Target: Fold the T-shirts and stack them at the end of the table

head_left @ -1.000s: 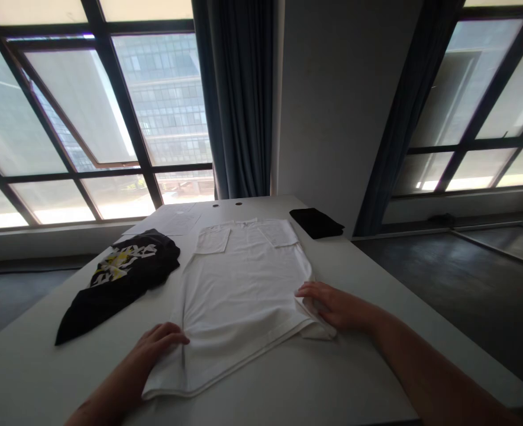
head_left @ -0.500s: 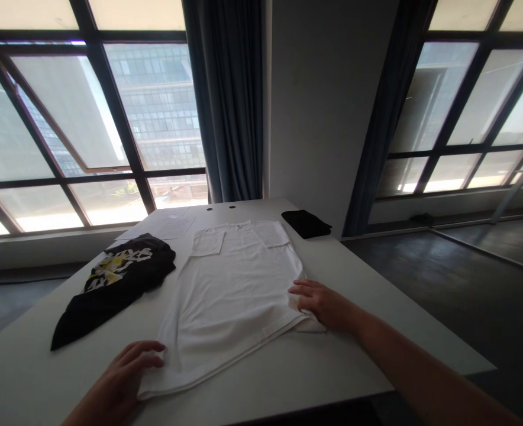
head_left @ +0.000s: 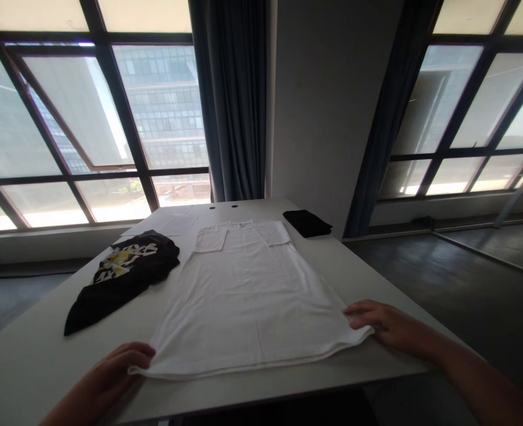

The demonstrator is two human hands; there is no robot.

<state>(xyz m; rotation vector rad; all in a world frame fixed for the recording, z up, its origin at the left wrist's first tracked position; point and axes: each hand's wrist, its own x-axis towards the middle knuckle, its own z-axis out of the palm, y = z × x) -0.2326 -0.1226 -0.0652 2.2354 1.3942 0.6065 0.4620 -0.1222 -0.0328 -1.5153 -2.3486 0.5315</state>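
Observation:
A white T-shirt lies spread on the table, its collar at the far end and its sleeves folded inward over the body. The hem runs along the near side, drawn wide between my two hands. My left hand is closed on the left hem corner, the thumb hidden beneath the fingers. At the right hem corner, my right hand pinches the cloth, and a bit of hem sticks out below the fingers.
On the white table, a crumpled black garment with a white and yellow print lies left of the shirt. A folded black cloth sits at the back right. Paper sheets lie at the back left.
My right hand has moved right and nearer with its hem corner, pulling out the bunched right side. The hem now runs nearly straight; my left hand has shifted slightly left.

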